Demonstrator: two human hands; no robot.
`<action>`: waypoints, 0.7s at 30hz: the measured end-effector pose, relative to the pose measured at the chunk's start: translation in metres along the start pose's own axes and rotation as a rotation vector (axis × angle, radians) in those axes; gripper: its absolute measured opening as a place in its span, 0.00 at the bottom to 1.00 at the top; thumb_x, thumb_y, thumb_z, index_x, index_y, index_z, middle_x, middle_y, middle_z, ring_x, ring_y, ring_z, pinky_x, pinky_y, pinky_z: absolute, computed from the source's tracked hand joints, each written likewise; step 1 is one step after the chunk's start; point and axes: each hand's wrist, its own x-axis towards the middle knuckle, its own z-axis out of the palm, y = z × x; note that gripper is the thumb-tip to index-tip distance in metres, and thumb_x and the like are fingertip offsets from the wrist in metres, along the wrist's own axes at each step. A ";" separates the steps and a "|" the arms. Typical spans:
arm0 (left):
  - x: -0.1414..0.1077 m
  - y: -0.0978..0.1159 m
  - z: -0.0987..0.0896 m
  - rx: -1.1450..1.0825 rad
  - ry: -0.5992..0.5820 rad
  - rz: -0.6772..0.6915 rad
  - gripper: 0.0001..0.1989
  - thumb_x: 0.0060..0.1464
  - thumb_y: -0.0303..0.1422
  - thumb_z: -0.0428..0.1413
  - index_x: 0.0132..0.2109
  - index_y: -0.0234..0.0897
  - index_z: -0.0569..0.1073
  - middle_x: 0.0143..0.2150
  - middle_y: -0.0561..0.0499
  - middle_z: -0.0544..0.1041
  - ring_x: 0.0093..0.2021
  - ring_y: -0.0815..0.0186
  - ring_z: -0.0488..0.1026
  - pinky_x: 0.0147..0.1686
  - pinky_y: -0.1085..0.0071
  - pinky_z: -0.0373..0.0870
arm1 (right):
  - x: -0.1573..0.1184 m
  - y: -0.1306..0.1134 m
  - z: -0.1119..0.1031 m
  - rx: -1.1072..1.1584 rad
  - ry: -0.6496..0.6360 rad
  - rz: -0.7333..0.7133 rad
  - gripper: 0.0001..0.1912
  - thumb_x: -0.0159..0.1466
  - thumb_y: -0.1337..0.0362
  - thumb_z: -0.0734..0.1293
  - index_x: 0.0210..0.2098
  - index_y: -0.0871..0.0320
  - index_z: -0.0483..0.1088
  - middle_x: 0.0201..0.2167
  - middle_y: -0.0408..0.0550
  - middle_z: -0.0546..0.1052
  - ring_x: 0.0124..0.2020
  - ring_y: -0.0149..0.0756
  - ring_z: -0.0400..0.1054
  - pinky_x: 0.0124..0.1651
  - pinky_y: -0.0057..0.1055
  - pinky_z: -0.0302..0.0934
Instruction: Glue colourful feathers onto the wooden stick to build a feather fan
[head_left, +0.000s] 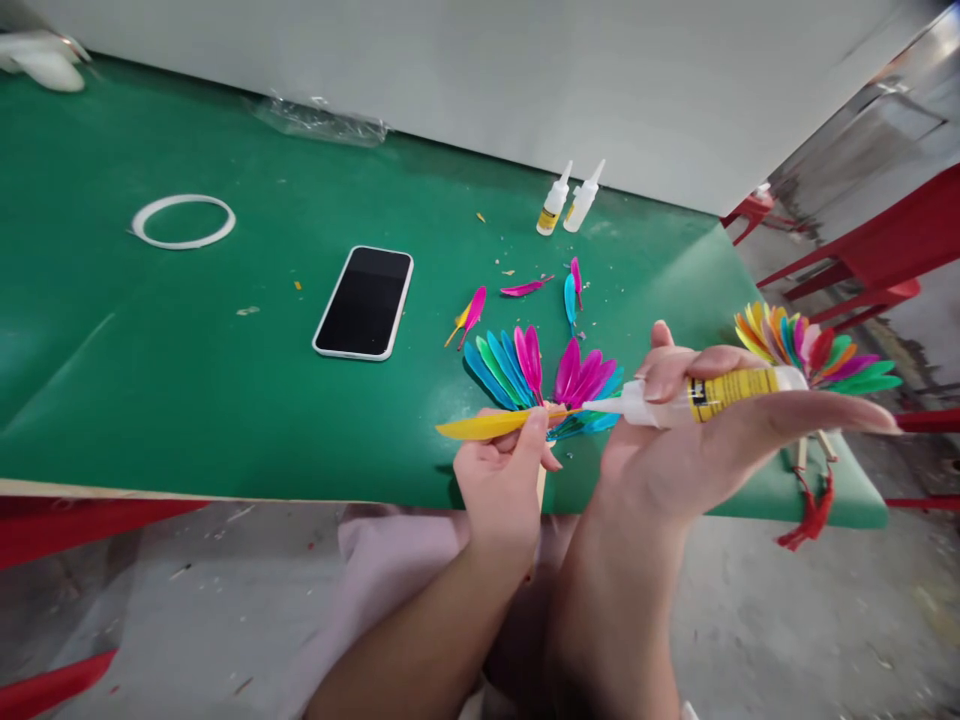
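My left hand (502, 465) pinches a yellow feather (480, 427) near its quill, the feather lying roughly level and pointing left. My right hand (682, 440) is wrapped round a glue bottle (731, 393) with a yellow label, its thumb stretched out to the right. The bottle's white nozzle meets or nearly meets the quill end of the yellow feather. Just behind my left hand, a fan of blue, green and pink feathers (501, 365) spreads over the table edge, partly hidden by my fingers. Below it a pale stick shows beside my left wrist.
On the green table (187, 380) are a phone (365, 303), a white ring (184, 243), loose feathers (527, 288), and two upright glue bottles (553, 207). A multicoloured feather fan (817, 350) with a red tassel (812, 510) lies at the right. Red chairs stand beyond the right edge.
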 end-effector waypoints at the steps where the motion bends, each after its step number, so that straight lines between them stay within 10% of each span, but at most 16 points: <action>1: 0.000 0.000 0.000 0.001 -0.002 -0.003 0.09 0.48 0.30 0.58 0.25 0.35 0.67 0.18 0.57 0.72 0.21 0.73 0.71 0.26 0.76 0.67 | 0.000 -0.001 0.000 0.017 -0.002 -0.016 0.23 0.66 0.62 0.42 0.27 0.51 0.62 0.18 0.39 0.58 0.20 0.26 0.59 0.37 0.33 0.60; 12: 0.000 -0.002 -0.001 -0.030 -0.005 0.004 0.08 0.48 0.30 0.59 0.26 0.34 0.68 0.17 0.58 0.71 0.22 0.73 0.72 0.24 0.79 0.66 | -0.001 0.001 0.001 -0.162 0.023 -0.049 0.20 0.66 0.63 0.44 0.26 0.51 0.61 0.17 0.37 0.56 0.17 0.26 0.58 0.39 0.35 0.63; 21: 0.001 -0.003 -0.002 -0.040 -0.012 0.027 0.07 0.47 0.31 0.60 0.27 0.33 0.70 0.15 0.58 0.68 0.25 0.68 0.75 0.25 0.77 0.67 | 0.004 0.009 0.005 0.198 0.008 -0.163 0.17 0.59 0.80 0.53 0.25 0.54 0.64 0.16 0.31 0.61 0.17 0.19 0.58 0.48 0.36 0.61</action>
